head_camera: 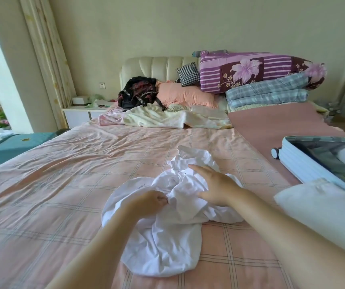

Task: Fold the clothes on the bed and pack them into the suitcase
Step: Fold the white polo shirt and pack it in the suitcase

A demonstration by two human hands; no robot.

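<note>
Two bare forearms reach forward from the bottom edge over a bed (63,184) with a pink checked sheet. Between them lies a crumpled white garment (163,243), the piece now being handled. It rests mid-bed, directly in front of the person, with its long axis running from near to far and leaning slightly right. Its smoother, rounded end is closest to the camera and its bunched end is farthest. The left hand (150,202) has its fingers curled and pinches a fold at the garment's middle. The right hand (213,184) lies just beyond and to the right, with fingers straight and close together and the thumb spread, resting flat on the bunched part. Both hands touch the cloth, and the left is slightly nearer the person. The garment is not yet spread flat, so folding seems barely begun, and it probably needs opening out along that near-to-far line first. An open pale blue suitcase (292,157) sits on the bed to the right, well apart from the garment and on the right hand's side. A folded white bundle (324,211) lies against its near edge.
</note>
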